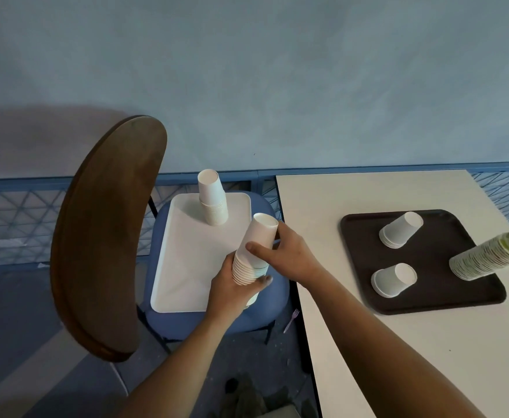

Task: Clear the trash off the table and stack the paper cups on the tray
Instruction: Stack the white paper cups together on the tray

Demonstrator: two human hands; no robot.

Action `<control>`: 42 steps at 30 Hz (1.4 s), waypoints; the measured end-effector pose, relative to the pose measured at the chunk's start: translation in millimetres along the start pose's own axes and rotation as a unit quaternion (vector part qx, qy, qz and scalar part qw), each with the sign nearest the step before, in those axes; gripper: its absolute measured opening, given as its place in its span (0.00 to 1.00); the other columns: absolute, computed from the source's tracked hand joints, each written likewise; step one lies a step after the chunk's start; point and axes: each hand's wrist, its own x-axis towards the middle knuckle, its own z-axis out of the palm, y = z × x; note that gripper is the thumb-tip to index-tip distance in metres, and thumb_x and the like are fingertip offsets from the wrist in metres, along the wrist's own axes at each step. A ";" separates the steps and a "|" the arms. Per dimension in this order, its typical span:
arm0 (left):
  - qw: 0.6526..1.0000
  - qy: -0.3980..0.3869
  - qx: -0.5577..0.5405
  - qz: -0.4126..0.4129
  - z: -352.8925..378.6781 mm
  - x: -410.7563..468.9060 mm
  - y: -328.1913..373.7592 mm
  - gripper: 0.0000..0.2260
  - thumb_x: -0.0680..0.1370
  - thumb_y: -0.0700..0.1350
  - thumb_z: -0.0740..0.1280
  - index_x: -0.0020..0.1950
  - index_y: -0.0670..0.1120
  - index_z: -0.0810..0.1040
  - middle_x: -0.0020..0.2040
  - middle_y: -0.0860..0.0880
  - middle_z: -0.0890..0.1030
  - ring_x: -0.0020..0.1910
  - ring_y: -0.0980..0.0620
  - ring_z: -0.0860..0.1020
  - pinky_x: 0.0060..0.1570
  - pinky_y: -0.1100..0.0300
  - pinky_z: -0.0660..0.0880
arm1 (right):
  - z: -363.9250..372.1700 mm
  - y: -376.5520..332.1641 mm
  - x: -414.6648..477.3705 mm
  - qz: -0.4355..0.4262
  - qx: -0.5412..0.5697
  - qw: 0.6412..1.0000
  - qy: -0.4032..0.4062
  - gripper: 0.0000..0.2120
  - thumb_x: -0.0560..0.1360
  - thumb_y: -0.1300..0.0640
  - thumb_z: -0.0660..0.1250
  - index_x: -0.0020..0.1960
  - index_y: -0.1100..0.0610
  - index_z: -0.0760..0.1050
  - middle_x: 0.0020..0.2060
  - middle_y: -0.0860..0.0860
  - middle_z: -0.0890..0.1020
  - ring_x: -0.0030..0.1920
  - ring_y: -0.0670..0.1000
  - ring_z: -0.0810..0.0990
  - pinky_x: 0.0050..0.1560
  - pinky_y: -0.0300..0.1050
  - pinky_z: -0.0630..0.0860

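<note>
Risk no. 1 is the held cup stack [257, 239] splitting. Left hand [232, 285] wraps round the lower rims; right hand [286, 254] pinches the top cup w/ thumb & fingers. The stack is tilted over the white tray [187, 267] on the chair seat. An uneven pull could spill cups to the floor, or a swing could topple the standing stack [214, 203] nearby. More cups wait on the brown tray [446, 297].

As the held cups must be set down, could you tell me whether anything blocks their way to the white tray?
Nothing visible does. The stack of white paper cups, gripped by left hand and right hand, hangs over the bare rectangular white tray; another cup stack stands at its far end.
</note>
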 end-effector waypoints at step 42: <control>0.993 -0.083 0.046 0.077 249.8 -211.4 109.4 0.31 0.66 0.60 0.82 0.65 0.64 0.73 0.55 0.61 0.84 0.54 0.61 0.82 0.50 0.60 0.79 | -277.4 122.6 -241.7 -0.037 0.085 0.975 0.203 0.24 0.72 0.37 0.73 0.59 0.50 0.75 0.47 0.42 0.82 0.47 0.41 0.81 0.45 0.39 0.78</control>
